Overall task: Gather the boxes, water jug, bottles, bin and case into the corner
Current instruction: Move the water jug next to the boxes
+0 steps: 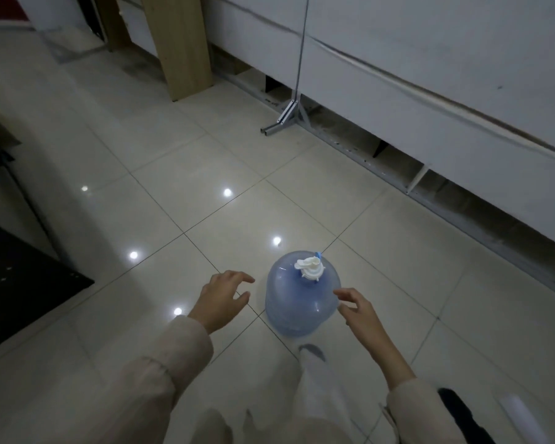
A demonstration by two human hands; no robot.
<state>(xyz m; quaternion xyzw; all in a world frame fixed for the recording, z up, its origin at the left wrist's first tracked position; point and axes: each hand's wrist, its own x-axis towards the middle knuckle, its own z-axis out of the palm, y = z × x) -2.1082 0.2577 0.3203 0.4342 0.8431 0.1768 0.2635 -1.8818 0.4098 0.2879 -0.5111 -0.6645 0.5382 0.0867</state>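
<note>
A blue translucent water jug (297, 299) with a white cap stands upright on the tiled floor, low in the middle of the view. My left hand (220, 298) hovers just left of it, fingers spread, not touching. On the jug's right side my right hand (356, 307) is held with fingers apart, its fingertips at the jug's shoulder; contact is unclear. Neither hand holds anything. No boxes, bottles, bin or case are in view.
White cabinets (430, 91) on a metal frame run along the right. A metal pole with a bracket foot (285, 118) stands before them. A wooden panel (180, 43) rises at the top. A dark furniture piece (20, 277) sits at left. My foot (313, 350) is behind the jug.
</note>
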